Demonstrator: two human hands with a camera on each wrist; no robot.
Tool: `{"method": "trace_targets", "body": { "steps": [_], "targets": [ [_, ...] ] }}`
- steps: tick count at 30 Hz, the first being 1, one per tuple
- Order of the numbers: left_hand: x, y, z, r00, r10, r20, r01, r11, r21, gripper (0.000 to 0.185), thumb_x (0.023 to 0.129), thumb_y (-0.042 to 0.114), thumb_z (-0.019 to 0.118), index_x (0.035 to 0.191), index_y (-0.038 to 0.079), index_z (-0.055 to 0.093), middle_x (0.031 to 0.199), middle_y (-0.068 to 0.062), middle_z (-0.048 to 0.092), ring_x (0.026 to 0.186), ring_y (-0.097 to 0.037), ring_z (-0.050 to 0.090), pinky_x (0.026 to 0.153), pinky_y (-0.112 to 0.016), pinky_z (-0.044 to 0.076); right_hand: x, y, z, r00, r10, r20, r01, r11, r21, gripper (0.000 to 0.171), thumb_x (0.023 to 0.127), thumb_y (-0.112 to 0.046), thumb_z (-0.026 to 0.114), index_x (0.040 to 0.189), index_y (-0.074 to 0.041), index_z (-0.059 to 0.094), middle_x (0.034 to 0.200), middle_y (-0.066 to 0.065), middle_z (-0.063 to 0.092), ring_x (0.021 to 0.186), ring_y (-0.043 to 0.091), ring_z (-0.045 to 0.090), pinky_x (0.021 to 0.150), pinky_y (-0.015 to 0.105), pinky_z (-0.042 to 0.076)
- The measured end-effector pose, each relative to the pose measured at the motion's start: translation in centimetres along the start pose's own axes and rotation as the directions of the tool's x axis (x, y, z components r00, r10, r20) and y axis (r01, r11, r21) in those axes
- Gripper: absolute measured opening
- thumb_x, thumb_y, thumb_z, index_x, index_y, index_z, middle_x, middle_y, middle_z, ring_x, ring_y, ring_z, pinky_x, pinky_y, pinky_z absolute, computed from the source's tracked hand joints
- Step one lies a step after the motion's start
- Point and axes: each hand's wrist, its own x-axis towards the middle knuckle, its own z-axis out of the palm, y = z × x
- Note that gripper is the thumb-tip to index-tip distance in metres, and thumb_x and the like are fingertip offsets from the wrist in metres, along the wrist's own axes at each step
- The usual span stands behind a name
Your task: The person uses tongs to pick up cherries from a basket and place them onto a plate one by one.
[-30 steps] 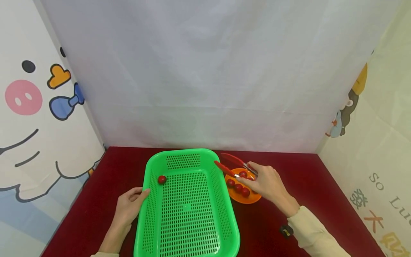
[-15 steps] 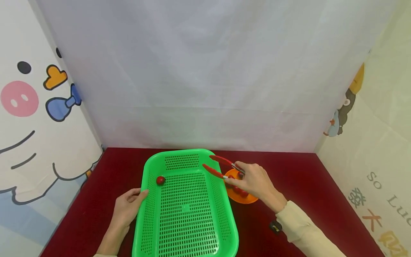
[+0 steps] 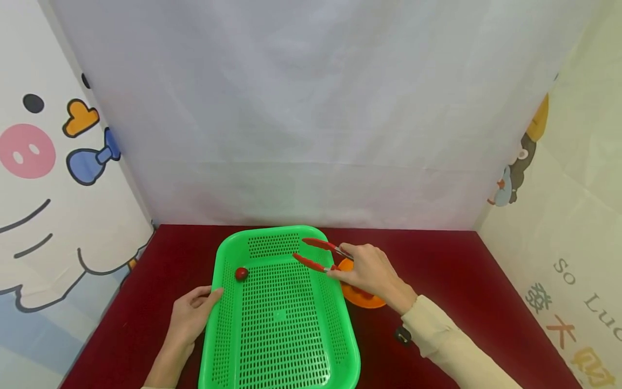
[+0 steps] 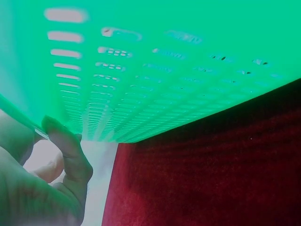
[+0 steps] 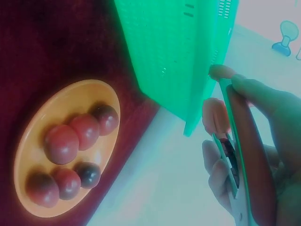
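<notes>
My right hand (image 3: 366,272) grips a pair of tongs (image 3: 309,263) with red tips. Their two arms stand apart over the right side of a green perforated plastic basket (image 3: 347,329), and no object shows between the tips. My left hand (image 3: 191,315) holds the basket's left rim, its thumb lying on the edge. Inside the basket, one small red tomato (image 3: 241,274) rests near the left wall. Partly hidden under my right hand is an orange plate (image 3: 371,302). In the right wrist view, several red tomatoes (image 5: 62,144) lie on that plate.
A dark red cloth (image 3: 437,270) covers the table. White fabric walls (image 3: 311,108) with cartoon prints enclose the back and sides. A small black object (image 3: 403,335) sits at my right sleeve, beside the cuff.
My right hand has carried the tongs leftward from above the orange plate to over the basket. The left hand keeps its hold on the rim, and the head view has shifted slightly.
</notes>
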Motion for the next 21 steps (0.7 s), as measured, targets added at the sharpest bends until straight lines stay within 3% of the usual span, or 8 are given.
{"method": "trace_targets", "body": {
  "steps": [6, 13, 18, 21],
  "targets": [
    [0.0, 0.0, 0.0, 1.000, -0.002, 0.004, 0.002, 1.000, -0.007, 0.058, 0.103, 0.042, 0.063, 0.141, -0.002, 0.056, 0.110, -0.010, 0.072, 0.114, -0.032, 0.060, 0.092, -0.046, 0.049, 0.6, -0.6, 0.3, 0.999, 0.000, 0.043, -0.001, 1.000, 0.030, 0.041, 0.083, -0.041, 0.088, 0.082, -0.013, 0.059, 0.058, -0.010, 0.021, 0.052, 0.005, 0.016, 0.048, 0.023, 0.015],
    [0.0, -0.1, 0.0, 1.000, 0.005, -0.002, -0.005, 1.000, 0.004, 0.057, 0.103, 0.042, 0.064, 0.139, -0.002, 0.058, 0.105, -0.005, 0.072, 0.104, -0.021, 0.061, 0.088, -0.040, 0.049, 1.5, -1.4, 0.9, 0.997, -0.049, 0.052, 0.049, 0.999, 0.004, 0.041, 0.082, -0.041, 0.089, 0.081, -0.013, 0.058, 0.058, -0.010, 0.022, 0.051, 0.004, 0.018, 0.049, 0.023, 0.015],
    [0.0, -0.1, 0.0, 1.000, 0.008, -0.003, -0.008, 1.000, 0.006, 0.056, 0.103, 0.042, 0.064, 0.138, -0.002, 0.058, 0.104, -0.005, 0.073, 0.101, -0.017, 0.061, 0.088, -0.039, 0.049, 2.3, -2.0, 1.2, 0.995, -0.070, 0.073, 0.072, 0.997, -0.027, 0.051, 0.080, -0.042, 0.089, 0.072, -0.016, 0.046, 0.062, -0.008, 0.015, 0.055, 0.006, 0.014, 0.051, 0.024, 0.012],
    [0.0, -0.1, 0.0, 1.000, 0.011, -0.008, -0.011, 1.000, 0.007, 0.055, 0.103, 0.041, 0.064, 0.138, -0.002, 0.059, 0.103, -0.004, 0.073, 0.097, -0.014, 0.061, 0.085, -0.036, 0.049, 2.7, -2.5, 1.4, 0.993, -0.069, 0.093, 0.072, 0.997, -0.032, 0.048, 0.080, -0.042, 0.089, 0.074, -0.015, 0.051, 0.063, -0.008, 0.013, 0.057, 0.007, 0.013, 0.051, 0.025, 0.011]
  ]
}}
